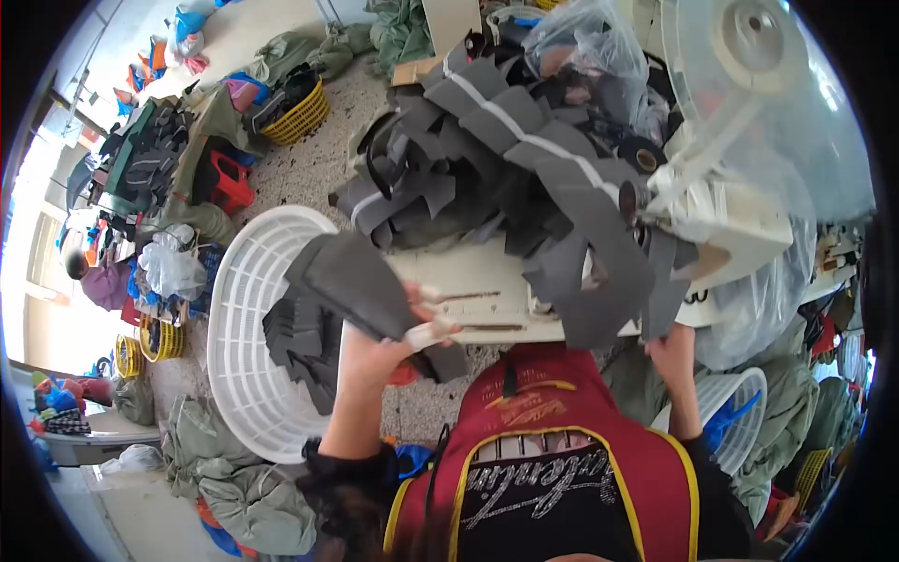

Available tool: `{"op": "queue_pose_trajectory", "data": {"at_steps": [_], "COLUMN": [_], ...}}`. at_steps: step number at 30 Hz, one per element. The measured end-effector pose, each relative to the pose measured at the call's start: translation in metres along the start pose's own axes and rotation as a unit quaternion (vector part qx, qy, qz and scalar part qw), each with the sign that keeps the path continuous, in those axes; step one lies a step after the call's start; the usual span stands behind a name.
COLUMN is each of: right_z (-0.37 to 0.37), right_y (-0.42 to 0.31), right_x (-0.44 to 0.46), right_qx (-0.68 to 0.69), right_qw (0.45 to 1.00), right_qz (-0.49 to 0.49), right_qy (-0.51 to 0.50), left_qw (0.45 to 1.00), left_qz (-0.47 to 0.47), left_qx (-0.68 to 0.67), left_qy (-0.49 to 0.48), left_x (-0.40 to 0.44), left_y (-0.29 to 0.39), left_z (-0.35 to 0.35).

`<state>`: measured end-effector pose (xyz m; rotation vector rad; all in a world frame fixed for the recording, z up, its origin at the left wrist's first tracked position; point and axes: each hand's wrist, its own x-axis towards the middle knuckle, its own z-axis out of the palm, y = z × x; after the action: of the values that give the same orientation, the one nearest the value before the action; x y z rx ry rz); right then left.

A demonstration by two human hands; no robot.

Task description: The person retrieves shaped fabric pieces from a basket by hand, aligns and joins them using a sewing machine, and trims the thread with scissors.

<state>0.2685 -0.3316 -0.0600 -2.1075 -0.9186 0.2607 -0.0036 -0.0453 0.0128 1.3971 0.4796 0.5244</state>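
Note:
My left hand is closed round a stack of dark grey cut pieces, above the left side of my lap. White wraps show at its fingertips. Two thin metal strips lie just beyond them on the pale tabletop; I cannot tell whether they belong to a tool. At the table's front edge, my right hand pinches the lower end of a hanging grey piece. More grey pieces, joined by a white strip, run from the heap to the sewing machine.
On my left stands a white plastic basket holding grey pieces. Another white basket is on my right. Behind lie a yellow basket and a red stool. Greenish sacks lie on the floor. A person is at far left.

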Motion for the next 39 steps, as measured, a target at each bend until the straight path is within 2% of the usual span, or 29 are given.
{"op": "queue_pose_trajectory", "data": {"at_steps": [2,3,4,5,7,8,9,10,11,13,16,19,22,25,28,31,32,36,37,39], "right_z": [-0.008,-0.014,-0.018,-0.019,-0.002,0.004,0.012,0.025,0.03,0.036,0.045,0.047,0.035,0.038,0.029,0.038,0.04,0.036,0.029,0.025], "right_y": [-0.048,-0.085,-0.116,-0.129,-0.158,-0.17,-0.182,-0.175,-0.177,-0.184,-0.184,-0.184,-0.178,-0.16,-0.163,-0.155,-0.152,-0.151,-0.152,-0.147], "right_x": [-0.027,-0.035,-0.03,-0.026,-0.022,-0.018,-0.009,0.0,0.0,0.002,-0.006,-0.007,-0.004,-0.002,0.001,-0.001,-0.001,0.0,-0.001,0.003], "right_qx": [0.077,0.095,0.112,0.084,0.118,0.12,0.119,0.134,0.177,0.261,0.248,0.286,0.29,0.254,0.426,0.541,0.534,0.518,0.482,0.534], "right_qw": [0.995,0.994,0.986,0.963,0.944,0.955,0.951,0.945,0.946,0.934,0.933,0.924,0.93,0.927,0.891,0.822,0.825,0.827,0.847,0.817], "right_qz": [0.056,-0.023,-0.106,-0.239,-0.307,-0.269,-0.285,-0.298,-0.268,-0.211,-0.259,-0.253,-0.225,-0.277,-0.141,-0.067,-0.081,-0.15,-0.124,-0.124], "right_qy": [-0.029,-0.048,-0.06,-0.089,-0.036,-0.034,0.016,0.003,-0.04,-0.125,-0.037,0.028,0.01,0.021,-0.071,-0.166,-0.166,-0.161,-0.188,-0.176], "left_qw": [0.999,0.994,0.989,0.986,0.979,0.979,0.978,0.976,0.97,0.978,0.982,0.979,0.96,0.968,0.984,0.957,0.974,0.982,0.988,0.973], "left_qz": [0.001,-0.019,-0.024,-0.054,-0.034,-0.043,-0.052,-0.06,-0.027,-0.035,0.12,0.133,0.182,0.14,0.014,-0.107,-0.079,-0.091,-0.06,-0.123], "left_qx": [-0.02,-0.101,-0.125,-0.1,-0.118,-0.1,-0.079,-0.059,-0.014,-0.061,0.064,0.138,0.175,0.144,-0.037,-0.066,-0.024,0.044,0.045,-0.153], "left_qy": [-0.025,-0.035,-0.072,-0.121,-0.16,-0.171,-0.186,-0.203,-0.242,-0.195,-0.128,-0.074,-0.12,-0.15,-0.176,-0.261,-0.213,-0.158,-0.136,-0.124], "left_x": [0.003,0.0,-0.003,-0.002,-0.013,-0.02,-0.026,-0.029,-0.03,-0.037,-0.032,-0.027,-0.021,-0.016,-0.013,-0.014,-0.017,-0.021,-0.025,-0.033], "left_y": [-0.001,0.005,0.008,0.007,-0.004,-0.006,-0.007,-0.007,-0.007,-0.004,-0.007,0.003,0.003,0.006,-0.003,0.001,-0.002,-0.003,-0.004,0.016], "left_z": [0.026,0.043,0.053,0.057,0.07,0.071,0.071,0.073,0.075,0.079,0.084,0.099,0.098,0.101,0.091,0.079,0.074,0.038,0.033,0.036]}}
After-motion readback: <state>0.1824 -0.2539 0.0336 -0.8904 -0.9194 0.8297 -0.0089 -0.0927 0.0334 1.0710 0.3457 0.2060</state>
